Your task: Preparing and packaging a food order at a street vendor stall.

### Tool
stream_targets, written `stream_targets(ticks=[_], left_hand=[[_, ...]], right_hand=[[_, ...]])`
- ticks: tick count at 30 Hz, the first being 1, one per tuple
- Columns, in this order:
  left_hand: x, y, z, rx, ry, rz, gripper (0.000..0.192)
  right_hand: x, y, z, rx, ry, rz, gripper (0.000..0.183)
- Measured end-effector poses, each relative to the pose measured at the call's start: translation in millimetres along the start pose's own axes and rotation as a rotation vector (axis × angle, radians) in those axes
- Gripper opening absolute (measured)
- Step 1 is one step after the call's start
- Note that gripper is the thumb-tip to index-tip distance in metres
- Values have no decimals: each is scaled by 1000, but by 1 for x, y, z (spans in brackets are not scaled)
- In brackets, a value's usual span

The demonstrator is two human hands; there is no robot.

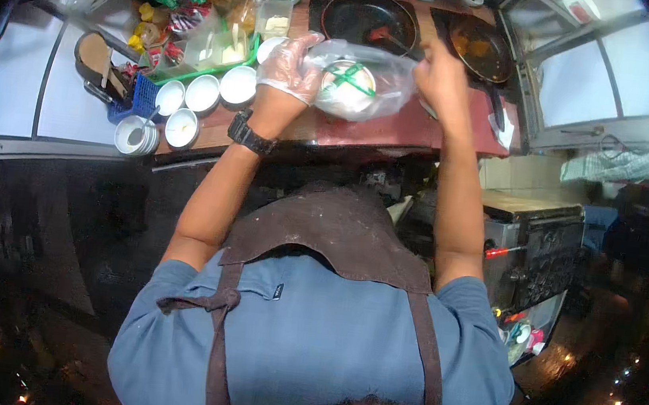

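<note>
My left hand (290, 68), in a clear plastic glove, grips the left end of a translucent plastic bag (396, 73). A round white container (342, 98) shows through the bag, with crossed green strips over its top. My right hand (445, 79) looks bare and is closed at the bag's right end, its fingers curled and slightly blurred. Both hands hold the bag above the red counter surface (404, 133). Just beyond it sits a dark frying pan (346, 16) with a red-headed utensil (380, 33) resting inside.
A second pan (480, 46) with orange-brown food stands at the right, its handle pointing toward me. White bowls (202, 92) line the left, beside a green tray (220, 67) of containers and a blue basket (139, 98). A metal cabinet (527, 243) stands right of my body.
</note>
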State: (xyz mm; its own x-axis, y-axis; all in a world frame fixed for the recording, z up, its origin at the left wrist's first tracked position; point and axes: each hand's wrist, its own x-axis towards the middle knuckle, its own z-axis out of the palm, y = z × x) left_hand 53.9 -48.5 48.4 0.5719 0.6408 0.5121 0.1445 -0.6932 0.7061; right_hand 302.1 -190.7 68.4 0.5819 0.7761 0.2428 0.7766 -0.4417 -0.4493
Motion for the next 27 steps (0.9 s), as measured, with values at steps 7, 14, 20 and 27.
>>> stream_targets(ticks=[7, 14, 20, 27], left_hand=[[22, 19, -4, -12, 75, 75, 20], [47, 28, -14, -606, -15, -202, 21], [50, 57, -37, -793, -145, -310, 38], [61, 97, -57, -881, -299, -324, 54]], right_hand=[[4, -58, -76, 464, -83, 44, 27], [-3, -48, -52, 141, 117, -187, 55], [-6, -61, -80, 30, 226, -229, 59], [6, -69, -91, 478, -121, -164, 45]])
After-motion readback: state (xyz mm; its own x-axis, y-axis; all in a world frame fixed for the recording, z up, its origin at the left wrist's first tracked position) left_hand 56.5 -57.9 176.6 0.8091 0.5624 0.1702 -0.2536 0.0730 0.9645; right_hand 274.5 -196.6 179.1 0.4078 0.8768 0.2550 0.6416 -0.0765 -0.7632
